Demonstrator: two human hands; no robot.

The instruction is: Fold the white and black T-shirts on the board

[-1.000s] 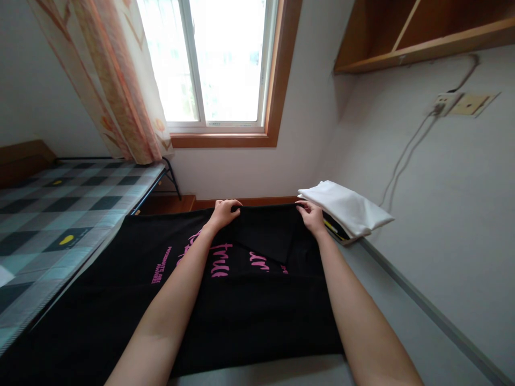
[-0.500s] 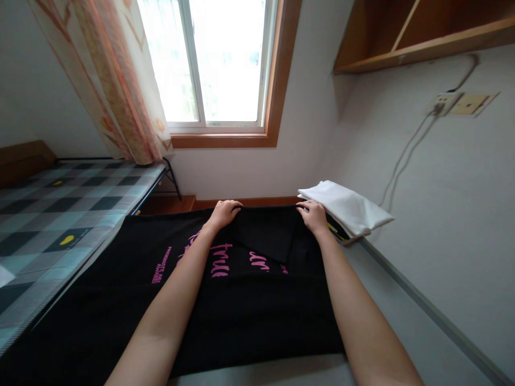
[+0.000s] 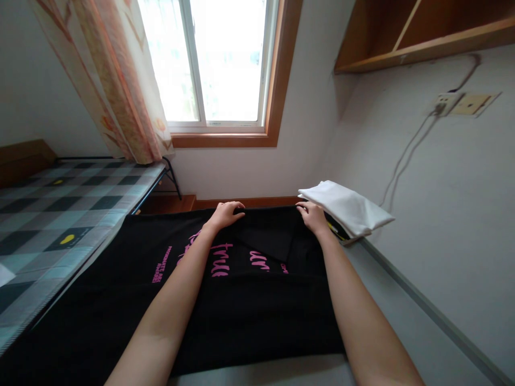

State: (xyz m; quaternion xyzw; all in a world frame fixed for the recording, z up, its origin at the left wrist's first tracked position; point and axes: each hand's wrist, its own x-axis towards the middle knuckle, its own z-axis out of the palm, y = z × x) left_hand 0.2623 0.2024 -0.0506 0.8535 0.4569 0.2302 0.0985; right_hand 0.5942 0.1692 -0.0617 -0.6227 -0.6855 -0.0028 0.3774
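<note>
A black T-shirt with pink lettering is spread flat in front of me. Its far edge is held at two points. My left hand has fingers and thumb around that edge, left of the middle, with a small gap between thumb and forefinger. Farther right, my right hand pinches the same edge near the shirt's right end. Between the hands a folded-over flap, which looks like a sleeve, covers part of the lettering. Folded white cloth lies just beyond my right hand, over something dark with yellow marks.
A pale tabletop shows under the shirt along the right wall. On the left is a bed with a checked mattress. A curtain hangs beside the window. Wooden shelving and a plugged-in socket are on the right.
My left hand has shifted slightly right, and its thumb has moved a little away from the forefinger. The right hand and the shirt are almost unchanged.
</note>
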